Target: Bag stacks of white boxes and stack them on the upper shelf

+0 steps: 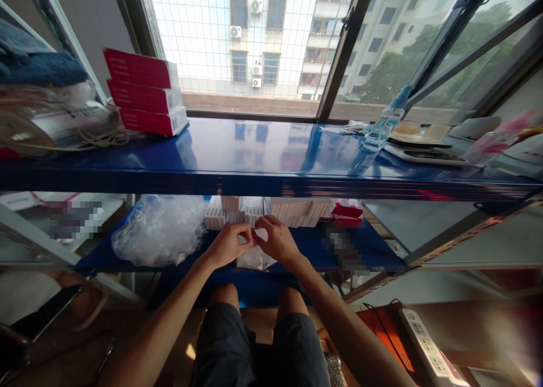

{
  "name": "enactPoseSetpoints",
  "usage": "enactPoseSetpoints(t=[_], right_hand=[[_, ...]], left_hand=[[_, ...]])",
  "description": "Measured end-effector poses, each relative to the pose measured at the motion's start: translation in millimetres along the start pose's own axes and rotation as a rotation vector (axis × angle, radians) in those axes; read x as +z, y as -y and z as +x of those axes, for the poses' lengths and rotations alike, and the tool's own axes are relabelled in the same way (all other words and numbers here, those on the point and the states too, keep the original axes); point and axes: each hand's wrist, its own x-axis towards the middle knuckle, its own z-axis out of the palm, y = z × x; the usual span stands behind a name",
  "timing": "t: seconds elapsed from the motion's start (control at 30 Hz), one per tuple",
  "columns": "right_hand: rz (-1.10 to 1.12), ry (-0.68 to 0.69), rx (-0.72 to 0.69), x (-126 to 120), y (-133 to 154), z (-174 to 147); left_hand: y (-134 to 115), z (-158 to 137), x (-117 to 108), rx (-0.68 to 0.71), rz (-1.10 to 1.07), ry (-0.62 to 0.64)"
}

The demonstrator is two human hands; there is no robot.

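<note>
Clear plastic (255, 259) lies just below left hand (232, 243) and right hand (279, 239), their grip's state unclear.

The single view looks out from the person's head, above and behind the left hand (229, 244) and right hand (280, 243), facing forward and tilted down. It is near enough for the forearms (178, 306) to rise from the bottom edge toward the hands, which sit a little below the picture's middle. Below the hands it looks steeply down on the knees (224, 296); above and beyond them it crosses the blue upper shelf (254, 149) and goes out through the window (343, 59). The angle is wide, reaching a power strip (428, 344) well right of the right hand.
</note>
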Motion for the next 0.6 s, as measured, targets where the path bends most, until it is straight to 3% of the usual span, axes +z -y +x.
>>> enactPoseSetpoints(t=[0.07, 0.13, 0.3, 0.43, 0.6], right_hand=[[0.072, 0.083, -0.117, 4, -5, 4], [0.151, 0.155, -0.128, 9, -9, 4], [0.491, 0.047, -0.006, 14, -16, 3], [0.853, 0.090, 0.189, 12, -21, 4], [0.940, 0.179, 0.316, 6, -22, 7]], left_hand=[[0, -4, -1, 0.109, 0.150, 0.003], [4, -8, 1, 0.208, 0.283, -0.017], [19, -13, 12, 0.333, 0.550, -0.226], [22, -14, 19, 0.389, 0.644, -0.319], [24, -15, 24, 0.427, 0.627, -0.351]])
